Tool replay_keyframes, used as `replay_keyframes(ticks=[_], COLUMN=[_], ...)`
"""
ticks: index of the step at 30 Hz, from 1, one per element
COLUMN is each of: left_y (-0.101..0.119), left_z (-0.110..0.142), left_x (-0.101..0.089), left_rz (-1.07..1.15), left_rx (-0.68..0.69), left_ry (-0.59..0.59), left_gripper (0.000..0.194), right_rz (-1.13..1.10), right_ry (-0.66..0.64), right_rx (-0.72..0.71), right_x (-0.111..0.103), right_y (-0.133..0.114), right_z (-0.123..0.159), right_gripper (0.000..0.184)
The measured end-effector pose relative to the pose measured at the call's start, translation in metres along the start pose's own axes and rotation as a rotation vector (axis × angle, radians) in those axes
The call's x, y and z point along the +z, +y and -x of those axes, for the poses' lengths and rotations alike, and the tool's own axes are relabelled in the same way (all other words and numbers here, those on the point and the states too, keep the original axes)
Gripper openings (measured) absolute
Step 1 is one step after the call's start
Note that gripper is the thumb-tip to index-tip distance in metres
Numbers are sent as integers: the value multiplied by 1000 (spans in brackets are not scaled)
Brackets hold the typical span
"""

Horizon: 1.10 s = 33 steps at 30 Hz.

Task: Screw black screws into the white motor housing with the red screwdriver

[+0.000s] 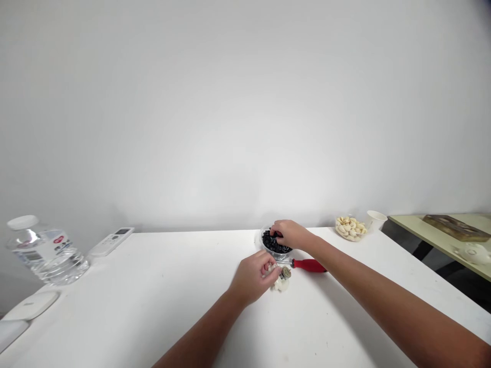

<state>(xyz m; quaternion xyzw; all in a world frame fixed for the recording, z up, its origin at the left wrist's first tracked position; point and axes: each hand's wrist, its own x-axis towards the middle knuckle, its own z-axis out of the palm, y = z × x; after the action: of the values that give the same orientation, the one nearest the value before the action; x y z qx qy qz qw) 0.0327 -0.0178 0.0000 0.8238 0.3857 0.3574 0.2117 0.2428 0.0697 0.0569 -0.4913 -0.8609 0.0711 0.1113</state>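
Note:
A clear round bowl [276, 255] holds many small black pieces [274, 244]. My right hand [290, 235] reaches into it from the right, fingertips bent down among the pieces; whatever they pinch is hidden. Just in front of the bowl, my left hand [255, 276] is closed on a small white part with a metal cylinder [286, 272], at or just above the table; the fingers cover much of it. Between the hands lies a screwdriver [309, 265] with a red handle, its shaft pointing left, the handle's end partly behind my right forearm.
Farther right stand a clear bowl of cream-coloured pieces [350, 228] and a white cup [376, 220]. At the left are a water bottle [48, 250], a remote control [113, 242] and white flat objects [32, 305]. A wall rises behind the white table [161, 286]; a greenish table [414, 225] adjoins on the right.

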Motion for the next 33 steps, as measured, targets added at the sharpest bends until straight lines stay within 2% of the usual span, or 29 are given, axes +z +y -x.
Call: replay_keyframes(ticks=[4, 11, 14, 16, 22, 28, 33], left_y=[-1, 0, 1, 1, 0, 0, 0], left_z=[0, -1, -1, -2, -2, -2, -3], left_x=[0, 0, 0, 0, 0, -1, -1], left_rz=[5, 13, 7, 6, 12, 6, -1], left_rx=[3, -7, -13, -9, -7, -8, -32], left_ry=[-4, -13, -15, -18, -14, -16, -26], left_gripper=[17, 14, 15, 15, 14, 15, 15], right_rz=[92, 254, 344, 388, 394, 278, 194], right_ry=[-46, -265, -328, -351, -364, -326, -309], right_rx=[-22, 20, 62, 86, 92, 34, 35], right_x=[-8, -16, -14, -14, -19, -15, -11], right_y=[-7, -16, -26, -32, -34, -17, -8], right_z=[4, 0, -9, -13, -8, -3, -9], right_gripper=[37, 17, 6, 6, 11, 11, 11])
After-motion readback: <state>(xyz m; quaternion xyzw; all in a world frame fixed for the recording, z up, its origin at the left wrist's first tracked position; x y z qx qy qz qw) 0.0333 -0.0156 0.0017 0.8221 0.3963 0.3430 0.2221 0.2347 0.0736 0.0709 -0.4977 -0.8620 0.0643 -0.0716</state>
